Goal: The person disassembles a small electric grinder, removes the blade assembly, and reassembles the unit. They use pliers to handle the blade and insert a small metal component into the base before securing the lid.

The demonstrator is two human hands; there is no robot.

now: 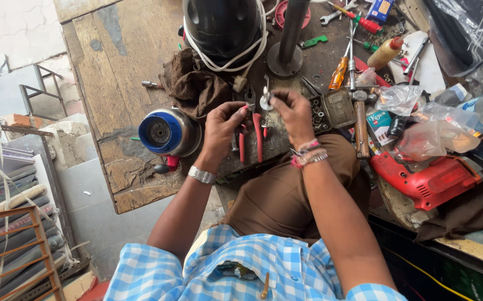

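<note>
Two hands meet over the near edge of the cluttered wooden bench: the right hand has its grip pinched shut on a small silvery metal part, while the left hand curls its fingers loosely just beside it, and whether it holds anything I cannot tell. Red-handled pliers lie directly beneath the hands, with a brown rag and a black cylinder beyond, a blue-capped motor to the left, and an open tin of nuts, a hammer and a red drill crowding the right.

Repair workshop, probably: worn workbench, screwdrivers, red drill.
</note>
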